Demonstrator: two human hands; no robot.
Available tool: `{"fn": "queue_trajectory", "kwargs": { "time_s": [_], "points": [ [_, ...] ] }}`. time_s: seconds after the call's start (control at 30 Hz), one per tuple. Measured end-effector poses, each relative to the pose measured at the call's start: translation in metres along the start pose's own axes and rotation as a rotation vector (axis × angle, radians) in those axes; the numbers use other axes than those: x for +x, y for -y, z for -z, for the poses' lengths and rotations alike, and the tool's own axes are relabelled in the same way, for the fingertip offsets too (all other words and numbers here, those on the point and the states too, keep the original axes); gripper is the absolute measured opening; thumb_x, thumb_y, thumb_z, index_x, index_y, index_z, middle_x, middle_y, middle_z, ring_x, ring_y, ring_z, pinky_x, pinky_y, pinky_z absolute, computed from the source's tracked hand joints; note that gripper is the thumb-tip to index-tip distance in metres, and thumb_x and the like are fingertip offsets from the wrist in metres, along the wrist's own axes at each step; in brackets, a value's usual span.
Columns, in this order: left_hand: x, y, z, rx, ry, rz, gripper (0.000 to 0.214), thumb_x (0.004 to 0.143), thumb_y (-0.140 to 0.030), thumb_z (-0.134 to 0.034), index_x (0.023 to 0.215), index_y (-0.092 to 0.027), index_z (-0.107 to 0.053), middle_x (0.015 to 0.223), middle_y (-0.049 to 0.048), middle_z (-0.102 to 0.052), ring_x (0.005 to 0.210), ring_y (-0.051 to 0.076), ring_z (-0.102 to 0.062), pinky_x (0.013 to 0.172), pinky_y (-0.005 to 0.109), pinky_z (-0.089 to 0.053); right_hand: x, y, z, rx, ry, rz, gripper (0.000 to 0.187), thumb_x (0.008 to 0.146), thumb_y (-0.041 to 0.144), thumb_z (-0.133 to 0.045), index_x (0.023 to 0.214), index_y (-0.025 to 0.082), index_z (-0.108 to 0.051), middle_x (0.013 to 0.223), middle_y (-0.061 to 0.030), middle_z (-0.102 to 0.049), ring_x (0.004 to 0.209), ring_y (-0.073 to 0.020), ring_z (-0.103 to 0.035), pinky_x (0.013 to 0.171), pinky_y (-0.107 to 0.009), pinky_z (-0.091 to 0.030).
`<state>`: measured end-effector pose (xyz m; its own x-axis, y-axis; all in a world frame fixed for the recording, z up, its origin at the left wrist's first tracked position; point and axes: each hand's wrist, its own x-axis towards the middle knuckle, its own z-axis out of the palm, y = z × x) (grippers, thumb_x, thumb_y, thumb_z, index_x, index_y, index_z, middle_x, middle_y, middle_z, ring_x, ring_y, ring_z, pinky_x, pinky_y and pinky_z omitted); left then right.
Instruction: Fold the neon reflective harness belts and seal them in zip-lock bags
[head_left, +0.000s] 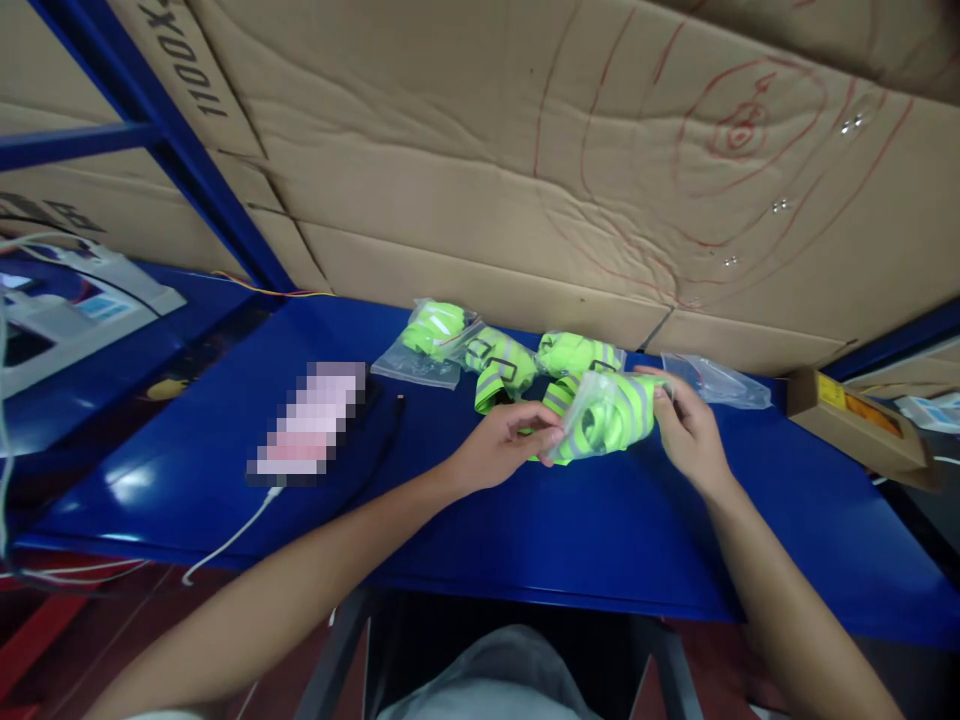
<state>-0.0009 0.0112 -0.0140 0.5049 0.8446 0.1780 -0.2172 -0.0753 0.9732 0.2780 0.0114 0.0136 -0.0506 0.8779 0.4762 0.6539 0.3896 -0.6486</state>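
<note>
A rolled neon-yellow reflective strap in a clear plastic bag [611,415] is held between my two hands, just above the blue table. My left hand [514,440] pinches the bag's left edge. On the other side, the fingers of my right hand [686,420] are closed on its right edge. Behind the bag lie loose reflective straps [504,362] with black buckles, and another rolled strap [574,352] by the cardboard. Farther left sits a bagged neon-yellow roll [435,328]. Part of the straps under the held bag is hidden.
A phone with a blurred screen [311,420] lies left on the blue table [450,540], a white cable plugged in. A black cable [390,440] runs beside it. At right are a clear bag [716,382] and a small cardboard box [855,425]. Marked cardboard [465,150] stands behind.
</note>
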Motion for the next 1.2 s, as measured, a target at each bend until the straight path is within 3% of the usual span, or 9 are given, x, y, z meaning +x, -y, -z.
{"fn": "queue_trajectory", "kwargs": {
  "time_s": [0.13, 0.3, 0.43, 0.5, 0.63, 0.77, 0.93, 1.1, 1.2],
  "points": [
    [-0.01, 0.001, -0.003, 0.079, -0.036, -0.019, 0.028, 0.089, -0.041, -0.079, 0.086, -0.013, -0.074, 0.087, 0.0038, -0.069, 0.068, 0.011, -0.064, 0.062, 0.022, -0.052, -0.023, 0.047, 0.001, -0.339, -0.281, 0.156, 0.025, 0.097, 0.041, -0.067, 0.111, 0.02, -0.066, 0.103, -0.0086, -0.069, 0.095, -0.0223, -0.068, 0.086, -0.037, -0.055],
    [-0.018, 0.01, -0.017, 0.137, 0.128, 0.001, 0.02, 0.089, -0.033, -0.079, 0.088, -0.014, -0.073, 0.079, 0.0017, -0.071, 0.072, 0.011, -0.063, 0.068, 0.021, -0.048, -0.067, 0.092, -0.024, -0.279, 0.02, 0.07, 0.027, 0.097, 0.047, -0.071, 0.094, 0.022, -0.062, 0.081, 0.0014, -0.07, 0.069, -0.0137, -0.068, 0.066, -0.025, -0.051],
    [-0.024, 0.009, -0.027, 0.256, 0.315, -0.047, 0.015, 0.095, -0.028, -0.073, 0.09, -0.014, -0.069, 0.081, 0.003, -0.074, 0.074, 0.013, -0.068, 0.07, 0.022, -0.051, -0.081, 0.087, -0.038, -0.15, 0.065, -0.011, 0.019, 0.101, 0.041, -0.066, 0.103, 0.022, -0.066, 0.088, 0.0005, -0.073, 0.077, -0.0136, -0.073, 0.072, -0.023, -0.055],
    [-0.036, -0.003, -0.023, 0.523, 0.286, -0.172, 0.013, 0.101, -0.026, -0.064, 0.098, -0.015, -0.071, 0.091, 0.0057, -0.077, 0.081, 0.016, -0.071, 0.075, 0.026, -0.054, -0.086, 0.08, -0.038, -0.072, 0.115, -0.036, 0.015, 0.102, 0.036, -0.065, 0.108, 0.023, -0.068, 0.086, 0.0021, -0.073, 0.076, -0.012, -0.073, 0.072, -0.021, -0.055],
    [-0.092, -0.031, 0.017, 1.229, -0.205, -0.519, 0.025, 0.1, -0.022, -0.063, 0.124, -0.021, -0.069, 0.122, 0.0111, -0.074, 0.115, 0.027, -0.07, 0.103, 0.043, -0.052, -0.095, 0.071, -0.037, -0.011, 0.126, -0.045, 0.01, 0.103, 0.031, -0.063, 0.106, 0.024, -0.069, 0.08, 0.0038, -0.07, 0.072, -0.0098, -0.07, 0.07, -0.018, -0.053],
    [-0.164, -0.033, 0.084, 1.579, -0.695, -0.281, 0.043, 0.096, -0.032, -0.07, 0.136, -0.018, -0.065, 0.148, 0.0232, -0.058, 0.136, 0.044, -0.057, 0.109, 0.061, -0.047, -0.101, 0.073, -0.04, -0.007, 0.16, -0.017, 0.01, 0.102, 0.029, -0.064, 0.11, 0.025, -0.069, 0.085, 0.0028, -0.07, 0.074, -0.0095, -0.067, 0.071, -0.019, -0.053],
    [-0.21, -0.022, 0.126, 1.611, -0.862, -0.059, 0.045, 0.097, -0.039, -0.066, 0.136, -0.017, -0.067, 0.157, 0.0254, -0.048, 0.143, 0.051, -0.048, 0.112, 0.07, -0.042, -0.104, 0.075, -0.048, -0.023, 0.188, -0.001, 0.014, 0.102, 0.032, -0.066, 0.113, 0.026, -0.071, 0.088, 0.002, -0.07, 0.077, -0.0112, -0.066, 0.076, -0.023, -0.052],
    [-0.198, -0.017, 0.082, 1.466, -0.882, -0.138, 0.034, 0.097, -0.04, -0.066, 0.123, -0.019, -0.071, 0.132, 0.019, -0.067, 0.128, 0.041, -0.062, 0.108, 0.059, -0.049, -0.11, 0.077, -0.053, 0.09, 0.183, -0.156, 0.016, 0.1, 0.037, -0.066, 0.106, 0.025, -0.075, 0.095, -0.0006, -0.077, 0.077, -0.0126, -0.069, 0.072, -0.023, -0.053],
    [-0.174, -0.005, 0.021, 1.073, -0.584, -0.12, 0.015, 0.099, -0.034, -0.068, 0.11, -0.024, -0.07, 0.102, 0.0039, -0.075, 0.088, 0.02, -0.072, 0.081, 0.032, -0.058, -0.115, 0.085, -0.06, 0.214, 0.179, -0.273, 0.019, 0.096, 0.041, -0.071, 0.093, 0.023, -0.076, 0.082, -0.0001, -0.075, 0.069, -0.0125, -0.064, 0.067, -0.023, -0.052]
  ]
}}
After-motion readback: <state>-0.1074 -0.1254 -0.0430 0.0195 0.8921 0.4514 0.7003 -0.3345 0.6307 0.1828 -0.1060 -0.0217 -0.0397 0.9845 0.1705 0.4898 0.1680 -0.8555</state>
